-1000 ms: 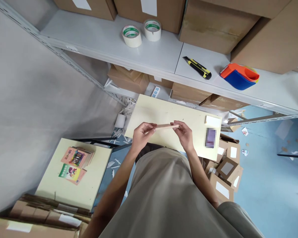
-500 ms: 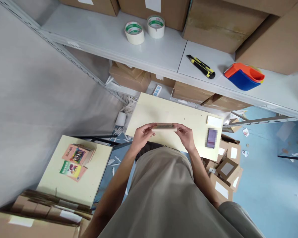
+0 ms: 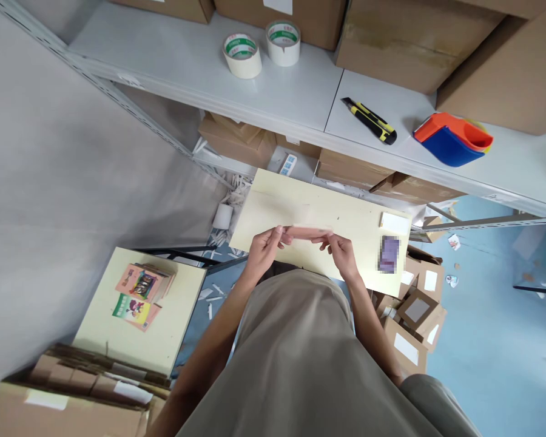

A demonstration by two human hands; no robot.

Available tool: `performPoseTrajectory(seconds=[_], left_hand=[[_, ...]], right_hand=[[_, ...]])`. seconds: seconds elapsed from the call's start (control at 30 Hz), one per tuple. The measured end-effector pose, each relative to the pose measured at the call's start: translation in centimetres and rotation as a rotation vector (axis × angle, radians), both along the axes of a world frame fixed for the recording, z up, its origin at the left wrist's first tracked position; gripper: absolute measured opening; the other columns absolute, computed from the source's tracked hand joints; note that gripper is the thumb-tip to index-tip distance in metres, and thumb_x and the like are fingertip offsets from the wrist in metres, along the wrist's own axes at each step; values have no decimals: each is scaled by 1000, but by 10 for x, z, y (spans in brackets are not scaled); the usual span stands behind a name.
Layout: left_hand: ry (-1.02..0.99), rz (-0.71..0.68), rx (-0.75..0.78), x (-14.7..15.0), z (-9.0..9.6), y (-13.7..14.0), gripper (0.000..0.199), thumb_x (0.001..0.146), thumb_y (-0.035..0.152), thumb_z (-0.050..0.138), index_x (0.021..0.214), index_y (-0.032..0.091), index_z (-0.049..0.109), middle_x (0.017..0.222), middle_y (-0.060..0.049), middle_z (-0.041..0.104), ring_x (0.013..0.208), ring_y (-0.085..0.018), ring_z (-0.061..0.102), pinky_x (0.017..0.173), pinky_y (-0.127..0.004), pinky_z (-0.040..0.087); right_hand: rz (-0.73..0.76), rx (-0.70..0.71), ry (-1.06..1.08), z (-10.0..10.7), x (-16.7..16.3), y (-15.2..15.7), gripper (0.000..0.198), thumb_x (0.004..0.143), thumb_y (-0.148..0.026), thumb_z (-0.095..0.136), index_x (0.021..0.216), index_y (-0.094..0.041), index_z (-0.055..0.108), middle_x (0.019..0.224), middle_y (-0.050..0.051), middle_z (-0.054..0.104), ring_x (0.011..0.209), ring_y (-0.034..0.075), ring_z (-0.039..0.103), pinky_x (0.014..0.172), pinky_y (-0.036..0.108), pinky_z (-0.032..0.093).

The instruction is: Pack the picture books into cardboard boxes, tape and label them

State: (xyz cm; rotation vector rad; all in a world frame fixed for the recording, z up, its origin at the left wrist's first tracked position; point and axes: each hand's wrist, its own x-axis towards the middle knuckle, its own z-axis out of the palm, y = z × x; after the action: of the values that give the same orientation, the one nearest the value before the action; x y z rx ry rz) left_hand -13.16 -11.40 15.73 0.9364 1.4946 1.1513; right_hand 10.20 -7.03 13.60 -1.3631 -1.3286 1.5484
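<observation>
Above the front of the pale yellow table (image 3: 273,194), a thin pinkish book (image 3: 308,232) is held up, seen nearly edge-on. My left hand (image 3: 264,247) pinches its left end between thumb and fingers. At the right end, my right hand (image 3: 341,250) grips it the same way. The book's cover print is not visible from this angle. On the table's right side lie a white block-like item (image 3: 394,223) and a blurred-out purple thing (image 3: 389,254), both apart from my hands.
A grey shelf (image 3: 173,73) ahead carries tape rolls (image 3: 242,56), a yellow-black utility knife (image 3: 370,121), an orange-blue tape dispenser (image 3: 454,139) and cartons (image 3: 418,45). Books (image 3: 141,284) lie on a side table (image 3: 155,346) at left. Small boxes (image 3: 418,309) are piled at right.
The book has been tilted, so its pink face shows where a pale edge faced me before. Both hands have shifted their finger hold slightly and stay at its ends.
</observation>
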Motion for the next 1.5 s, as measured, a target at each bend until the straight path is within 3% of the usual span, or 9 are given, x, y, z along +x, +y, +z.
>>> performPoseTrajectory(seconds=[0.13, 0.23, 0.43, 0.67, 0.83, 0.93, 1.2, 1.37, 1.5], left_hand=[[102, -43, 84, 5, 13, 0, 48, 99, 62, 74, 120, 20, 85, 111, -9, 83, 96, -21, 77, 84, -30, 62], [216, -147, 182, 12, 21, -1, 30, 103, 45, 75, 123, 25, 84, 109, -7, 79, 95, -18, 76, 87, -28, 63], [519, -249, 348, 28, 17, 1, 23, 106, 22, 72, 123, 33, 83, 112, -3, 74, 97, -15, 76, 90, -28, 63], [541, -273, 257, 10, -7, 22, 23, 109, 28, 68, 126, 34, 82, 112, -3, 73, 102, -15, 77, 88, -26, 66], [406, -65, 42, -31, -47, 44, 33, 110, 41, 65, 139, 27, 72, 116, -5, 78, 87, -15, 79, 77, -24, 66], [402, 19, -49, -65, -83, 61, 31, 108, 43, 66, 131, 24, 74, 121, -8, 80, 89, -17, 80, 80, -27, 66], [444, -91, -214, -160, -174, 136, 57, 93, 6, 55, 147, 18, 70, 134, -14, 75, 97, -19, 78, 92, -31, 66], [488, -166, -270, -188, -209, 174, 62, 89, 2, 56, 146, 21, 72, 144, -12, 75, 104, -24, 78, 107, -39, 62], [446, -211, -312, -199, -228, 177, 60, 90, 4, 56, 146, 21, 72, 140, -10, 78, 115, -26, 78, 109, -39, 61]], right_hand=[[36, -107, 87, -17, -6, 1, 59, 95, -77, 71, 112, -22, 86, 106, 8, 87, 91, 24, 75, 72, 35, 57], [63, -181, 255, -29, -19, 2, 62, 84, -69, 88, 127, -25, 75, 105, 3, 87, 98, 24, 78, 88, 37, 62], [13, -246, 396, -41, -37, 12, 50, 85, -59, 92, 115, -32, 62, 106, 2, 87, 101, 25, 82, 98, 41, 63], [-64, -287, 341, -71, -53, 22, 44, 85, -55, 90, 112, -30, 65, 108, 5, 87, 106, 27, 82, 100, 44, 63], [-121, -241, 210, -105, -88, 34, 49, 81, -49, 90, 120, -25, 72, 115, 9, 85, 105, 27, 78, 97, 45, 65], [-119, -222, 115, -124, -116, 49, 54, 81, -52, 87, 125, -23, 76, 123, 12, 82, 111, 28, 75, 96, 45, 66], [-124, -245, -48, -164, -201, 112, 56, 82, -58, 82, 121, -18, 81, 127, 16, 81, 118, 34, 75, 95, 45, 66], [-196, -263, -138, -185, -240, 145, 52, 84, -53, 79, 119, -15, 81, 122, 17, 83, 118, 35, 76, 96, 44, 64], [-229, -246, -164, -196, -246, 145, 53, 87, -53, 77, 125, -17, 80, 133, 17, 80, 123, 35, 74, 98, 45, 63]])
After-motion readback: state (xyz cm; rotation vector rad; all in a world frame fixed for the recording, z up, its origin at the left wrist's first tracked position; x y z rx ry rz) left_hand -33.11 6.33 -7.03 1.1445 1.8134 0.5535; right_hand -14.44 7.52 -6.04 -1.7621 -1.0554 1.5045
